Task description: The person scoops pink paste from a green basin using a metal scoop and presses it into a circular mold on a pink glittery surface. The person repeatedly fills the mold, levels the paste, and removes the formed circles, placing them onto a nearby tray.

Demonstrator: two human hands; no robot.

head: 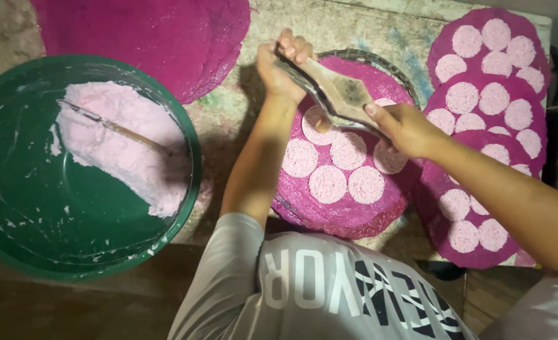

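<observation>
Now both hands (285, 66) (405, 126) grip metal tool (338, 94); five pale discs (348, 151) on magenta sheet (354, 211).

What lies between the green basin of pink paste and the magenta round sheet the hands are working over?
In the head view, only bare, stained tabletop separates the green basin from the magenta sheet, and the left forearm crosses above that stretch.

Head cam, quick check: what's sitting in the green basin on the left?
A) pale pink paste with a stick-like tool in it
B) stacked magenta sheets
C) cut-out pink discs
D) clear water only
A: the green basin holds a mound of pale pink paste with a thin stick-like tool lying across it; the magenta sheets lie outside it.
</observation>
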